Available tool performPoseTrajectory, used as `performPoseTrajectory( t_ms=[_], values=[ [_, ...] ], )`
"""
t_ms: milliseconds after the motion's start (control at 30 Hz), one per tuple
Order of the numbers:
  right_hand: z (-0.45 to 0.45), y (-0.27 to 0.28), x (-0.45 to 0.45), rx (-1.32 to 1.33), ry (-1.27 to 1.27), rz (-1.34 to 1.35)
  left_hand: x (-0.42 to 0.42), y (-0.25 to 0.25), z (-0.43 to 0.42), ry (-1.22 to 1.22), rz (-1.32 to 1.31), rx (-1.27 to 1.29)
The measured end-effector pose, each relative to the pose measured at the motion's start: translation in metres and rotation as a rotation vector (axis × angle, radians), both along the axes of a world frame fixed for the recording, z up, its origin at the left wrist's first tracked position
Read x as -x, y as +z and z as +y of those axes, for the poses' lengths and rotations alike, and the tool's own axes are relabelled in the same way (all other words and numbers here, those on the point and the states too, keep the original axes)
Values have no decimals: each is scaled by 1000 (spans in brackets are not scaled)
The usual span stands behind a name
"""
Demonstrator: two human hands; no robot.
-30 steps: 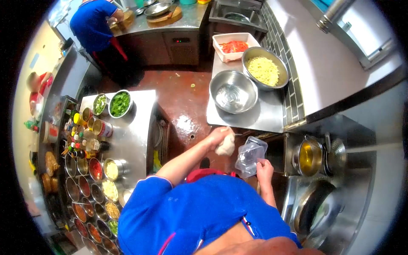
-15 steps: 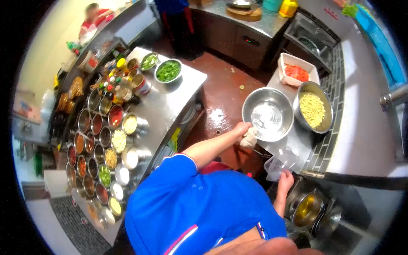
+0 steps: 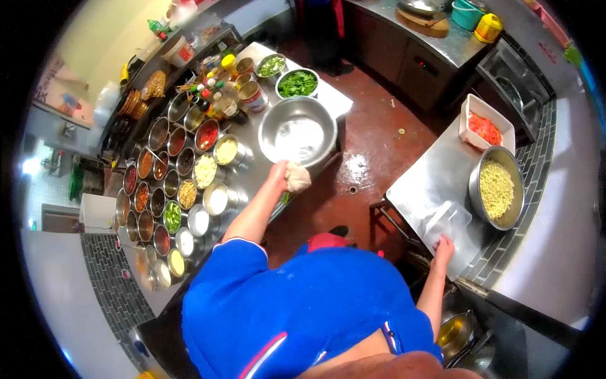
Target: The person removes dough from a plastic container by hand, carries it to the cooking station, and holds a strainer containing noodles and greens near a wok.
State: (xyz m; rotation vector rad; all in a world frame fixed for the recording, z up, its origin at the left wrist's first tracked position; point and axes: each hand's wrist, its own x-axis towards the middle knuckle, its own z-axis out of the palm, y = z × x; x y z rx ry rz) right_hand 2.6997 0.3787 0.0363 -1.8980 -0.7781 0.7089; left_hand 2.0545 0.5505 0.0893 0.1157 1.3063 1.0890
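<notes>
Grip of the left hand (image 3: 278, 174) closed around a pale cloth (image 3: 297, 179) at the rim of a steel bowl (image 3: 298, 126), over the left bench (image 3: 341, 103); right hand (image 3: 444, 247) holding a clear plastic container (image 3: 451, 220) by the right bench (image 3: 429, 167).

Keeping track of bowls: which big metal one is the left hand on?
The wide bowl whose bare bottom shows; the left hand and cloth are at its rim. The other big bowl holds yellow pieces.

the left hand (image 3: 278, 174) has swung the steel mixing bowl (image 3: 297, 132) from the right counter (image 3: 426, 174) over to the left counter (image 3: 336, 101); the right hand (image 3: 444, 249) has brought its clear plastic container (image 3: 452, 218) over the right counter.
</notes>
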Motion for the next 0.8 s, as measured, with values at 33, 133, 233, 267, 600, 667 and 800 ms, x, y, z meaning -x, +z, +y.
performPoseTrajectory(
  t_ms=[33,133,233,267,600,667,800],
  values=[
    [3,20,11,16,-3,29,5,8,-1,122,30,34],
    [10,109,52,82,-72,238,16,22,5,202,-63,-21],
    [-3,119,45,-80,-220,406,47,-8,18,-37,-403,-198],
    [-8,134,52,-143,-248,381,44,-3,19,-27,-373,-229],
    [-78,63,12,41,-751,468,-95,-15,-11,-404,-335,115],
    [-79,58,28,108,-726,413,-117,-26,-25,-457,-465,153],
    [-47,56,61,171,-603,383,-136,-33,-43,-621,-467,215]
  ],
)
